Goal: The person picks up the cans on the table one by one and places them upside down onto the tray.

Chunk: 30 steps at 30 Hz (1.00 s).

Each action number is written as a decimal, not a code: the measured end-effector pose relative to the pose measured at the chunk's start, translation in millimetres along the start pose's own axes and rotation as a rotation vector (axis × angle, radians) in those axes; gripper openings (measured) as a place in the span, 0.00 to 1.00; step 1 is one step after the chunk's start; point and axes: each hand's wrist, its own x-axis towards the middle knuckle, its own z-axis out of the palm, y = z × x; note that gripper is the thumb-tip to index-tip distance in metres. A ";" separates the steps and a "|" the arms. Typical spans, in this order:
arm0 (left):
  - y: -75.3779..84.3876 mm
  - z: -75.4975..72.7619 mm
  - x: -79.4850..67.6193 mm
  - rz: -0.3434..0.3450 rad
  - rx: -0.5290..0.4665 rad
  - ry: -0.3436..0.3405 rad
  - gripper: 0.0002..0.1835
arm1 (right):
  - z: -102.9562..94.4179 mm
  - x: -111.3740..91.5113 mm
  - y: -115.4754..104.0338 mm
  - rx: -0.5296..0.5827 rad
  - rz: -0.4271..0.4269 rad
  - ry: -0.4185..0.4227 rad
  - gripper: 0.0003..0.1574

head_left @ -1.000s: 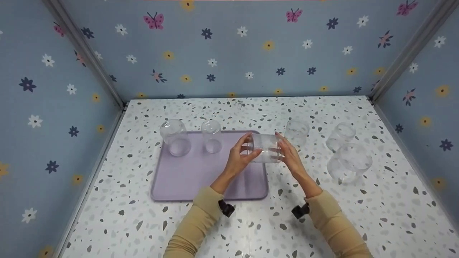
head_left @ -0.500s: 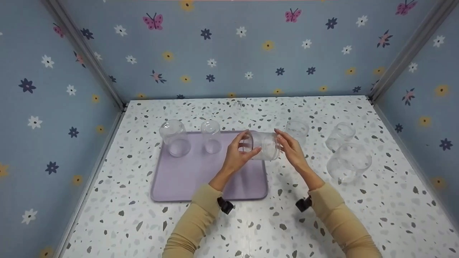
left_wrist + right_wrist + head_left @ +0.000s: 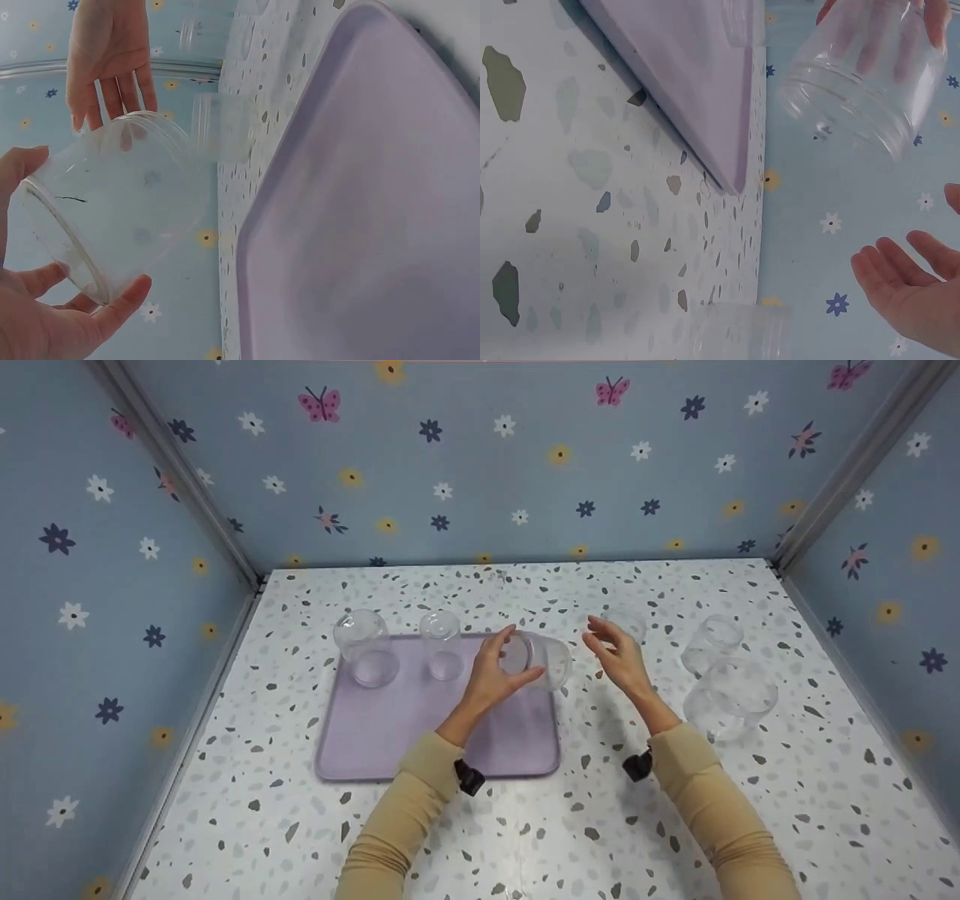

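Observation:
My left hand (image 3: pixel 491 671) grips a clear jar (image 3: pixel 551 662) by its base end, thumb and fingers spread round it. In the left wrist view the jar (image 3: pixel 127 195) lies sideways in the air, its ridged mouth turned toward the right hand (image 3: pixel 112 60). Off to the jar's right, my right hand (image 3: pixel 621 660) holds nothing, its fingers loosely bent. Below the held jar is the right part of a lilac tray (image 3: pixel 420 735). The right wrist view shows the jar's threaded rim (image 3: pixel 847 97) pointing down, a gap away from the right fingers.
Two clear jars stand upside down on the tray's back left: a wide jar (image 3: pixel 364 649) and a narrow jar (image 3: pixel 441 645). On the speckled table (image 3: pixel 525 840), a jar (image 3: pixel 626 622) stands behind my right hand, with a smaller jar (image 3: pixel 712 643) and a large jar (image 3: pixel 731 697) farther right.
My right hand has let go of the jar and moved right and back from it. The left hand keeps hold, and the jar has turned and shifted slightly left.

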 end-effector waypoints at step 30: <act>-1.8 6.5 37.5 -0.088 0.492 -0.187 0.46 | -16.1 36.0 25.8 -0.584 0.033 -0.126 0.40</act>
